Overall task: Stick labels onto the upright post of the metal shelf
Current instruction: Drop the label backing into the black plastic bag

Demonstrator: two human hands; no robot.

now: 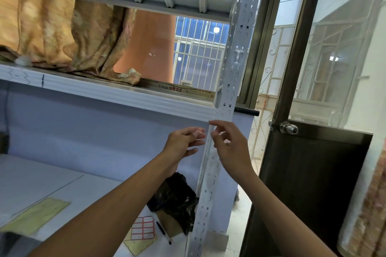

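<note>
A grey perforated upright post (226,98) of the metal shelf runs from the top down to the lower edge of the view. My left hand (183,142) is just left of the post and pinches a small red-edged label (199,131) between thumb and fingers. Just right of the post, my right hand (229,144) has its fingers spread, the fingertips touching the post's front face near the label. A sheet of red-bordered labels (143,230) lies on the lower shelf board beside a pen (163,232).
A black plastic bag (174,198) sits on a brown cardboard piece at the post's foot. A yellow-green sheet (35,217) lies at the lower left. Patterned cloth (69,35) fills the upper shelf. A dark door with a knob (288,128) stands to the right.
</note>
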